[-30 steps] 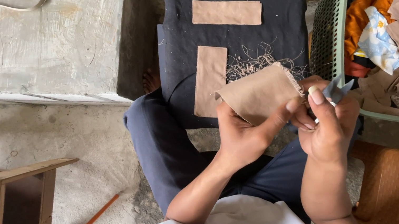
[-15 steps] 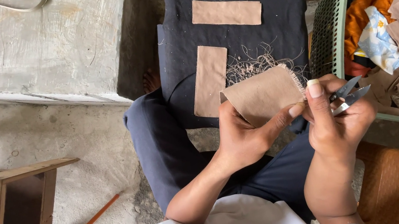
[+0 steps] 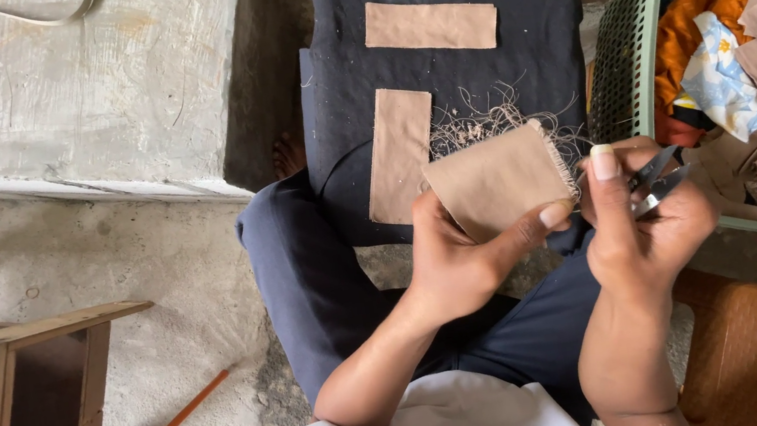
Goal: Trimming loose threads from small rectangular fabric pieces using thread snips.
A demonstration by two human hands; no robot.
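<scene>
left hand (image 3: 453,267) holds a small tan fabric piece (image 3: 495,179) upright over the lap, thumb behind and fingers (image 3: 556,213) pinching its lower right corner. the piece's right edge is frayed, loose threads standing off it. right hand (image 3: 649,226) sits just beside that edge, closed around a small pair of thread snips (image 3: 657,179); the blades point right, away from the fabric, and appear slightly parted, though the view is too small to be sure.

beyond the hands a black cushion (image 3: 449,80) carries two more tan fabric strips (image 3: 430,24), one flat across the top and one lengthwise below it, with a tangle of cut threads (image 3: 486,123) beside the lower strip. a green laundry basket (image 3: 630,41) of mixed cloth stands to the right, touching the cushion's side. a wooden stool (image 3: 33,399) stands well apart at left.

risks, as judged: the left fingers lie very near the snips, so a careless closing cut could nick a fingertip. a blade set too deep past the fringe could cut into the weave. the one-corner pinch leaves the piece free to flop or slip.
</scene>
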